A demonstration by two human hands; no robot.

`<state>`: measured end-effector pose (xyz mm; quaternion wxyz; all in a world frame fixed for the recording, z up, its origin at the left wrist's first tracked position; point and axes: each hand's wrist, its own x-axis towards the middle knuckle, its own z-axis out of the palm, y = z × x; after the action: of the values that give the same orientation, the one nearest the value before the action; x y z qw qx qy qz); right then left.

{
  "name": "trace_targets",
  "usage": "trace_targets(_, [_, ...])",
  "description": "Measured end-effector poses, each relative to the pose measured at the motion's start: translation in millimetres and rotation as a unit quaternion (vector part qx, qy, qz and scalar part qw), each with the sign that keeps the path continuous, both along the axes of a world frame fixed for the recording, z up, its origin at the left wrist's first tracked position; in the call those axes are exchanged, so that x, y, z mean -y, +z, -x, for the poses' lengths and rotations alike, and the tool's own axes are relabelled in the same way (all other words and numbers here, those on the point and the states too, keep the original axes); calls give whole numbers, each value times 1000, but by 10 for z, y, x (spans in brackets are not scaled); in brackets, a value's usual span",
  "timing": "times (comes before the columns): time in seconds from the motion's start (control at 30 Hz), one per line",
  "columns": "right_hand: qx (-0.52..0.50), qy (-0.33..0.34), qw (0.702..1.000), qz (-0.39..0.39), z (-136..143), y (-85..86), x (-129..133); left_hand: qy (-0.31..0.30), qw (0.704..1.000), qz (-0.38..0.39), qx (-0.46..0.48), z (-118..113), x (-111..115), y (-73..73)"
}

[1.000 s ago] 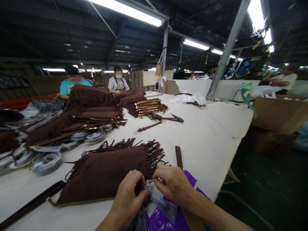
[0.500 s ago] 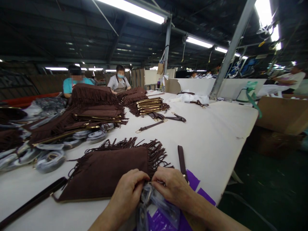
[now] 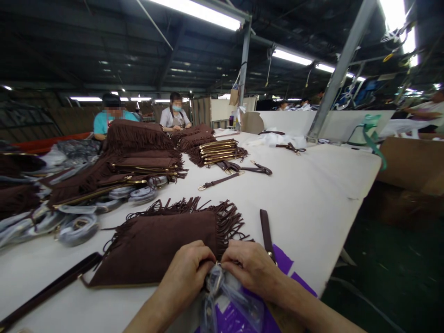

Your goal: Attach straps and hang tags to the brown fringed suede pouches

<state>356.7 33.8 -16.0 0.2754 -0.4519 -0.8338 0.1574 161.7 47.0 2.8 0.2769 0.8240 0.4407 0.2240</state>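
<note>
A dark brown fringed bag point(image 3: 156, 249) lies flat on the table in front of me. At its near right corner my left hand point(image 3: 189, 268) and my right hand point(image 3: 248, 263) meet, both closed in a pinch. A small bit of metal shows between the fingertips. From there hangs a plastic-wrapped strap point(image 3: 215, 282) with a metal clip, over purple plastic point(image 3: 239, 317). The fingers partly hide the join, so whether clip and bag are connected I cannot tell. A brown strap point(image 3: 52, 291) runs from the bag's left corner.
A brown wrist strap point(image 3: 266, 231) lies beyond my right hand. Farther off are stacked fringed bags point(image 3: 145, 157), gold-zippered bags point(image 3: 220, 150), loose straps point(image 3: 222, 180) and wrapped coiled straps point(image 3: 78, 229). Two people work across the table point(image 3: 312, 199), whose right edge drops to the floor.
The view has shifted slightly, so the scene sits a little farther right. Both hands keep their pinch at the bag's corner, and the metal piece between them shows a little more clearly.
</note>
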Motion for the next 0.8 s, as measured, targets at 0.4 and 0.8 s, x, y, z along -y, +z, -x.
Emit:
trace_targets(0.4, [-220, 42, 943, 247, 114, 165, -237, 122, 971, 41, 203, 25, -151, -109])
trace_targets(0.8, [-259, 60, 944, 197, 197, 85, -511, 167, 928, 186, 277, 27, -244, -153])
